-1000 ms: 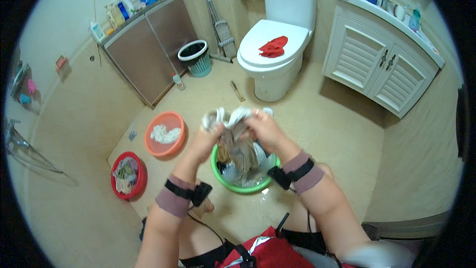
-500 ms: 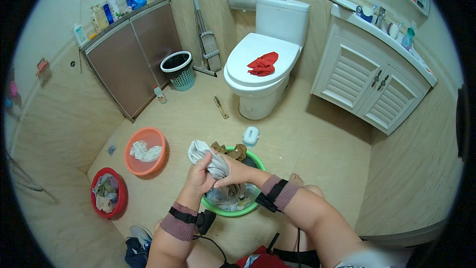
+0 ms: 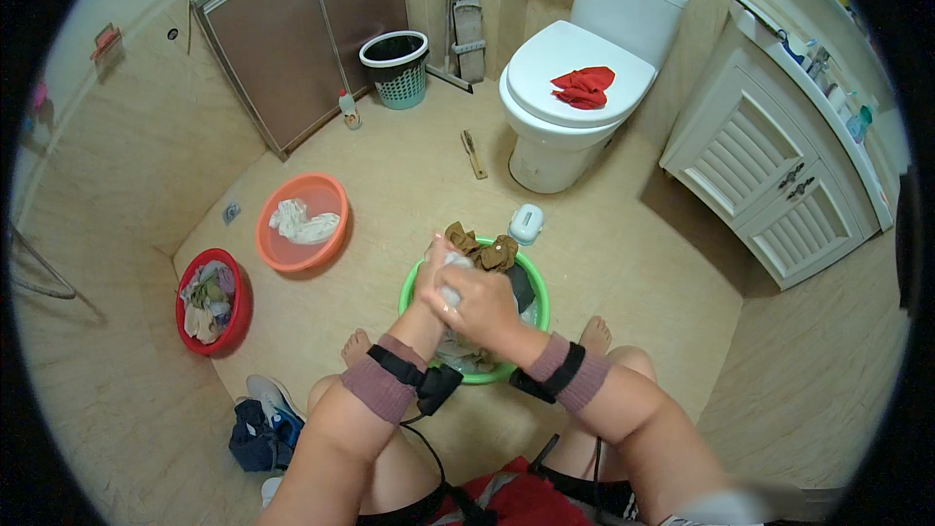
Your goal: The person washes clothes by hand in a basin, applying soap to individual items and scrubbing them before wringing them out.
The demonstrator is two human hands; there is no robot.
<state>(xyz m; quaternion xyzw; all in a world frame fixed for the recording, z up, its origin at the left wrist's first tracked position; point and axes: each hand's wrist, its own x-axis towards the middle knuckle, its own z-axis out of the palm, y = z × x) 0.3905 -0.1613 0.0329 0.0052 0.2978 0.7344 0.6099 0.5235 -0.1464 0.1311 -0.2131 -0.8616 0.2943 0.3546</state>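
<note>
My left hand point(image 3: 430, 276) and my right hand point(image 3: 485, 305) are pressed together around a bunched light grey cloth point(image 3: 454, 271). Only small parts of it show between the fingers, so I cannot tell what garment it is. Both hands are above a green basin point(image 3: 544, 312) that stands on the floor between my feet. Brown cloth point(image 3: 497, 252) hangs over the basin's far rim, and a dark piece of cloth point(image 3: 523, 287) lies inside at the right. More wet laundry in the basin is partly hidden below my hands.
Left stand an orange basin point(image 3: 338, 193) with white cloth and a red basin point(image 3: 240, 326) with laundry. Beyond the green basin are a white soap box point(image 3: 526, 224), a brush point(image 3: 474, 155) and a toilet point(image 3: 545, 68) with red cloth point(image 3: 584, 88). Shoes point(image 3: 275, 419) lie lower left.
My hands have closed tighter round the light grey cloth, which was hanging out more loosely, and my right hand has come over it. The view has tilted down.
</note>
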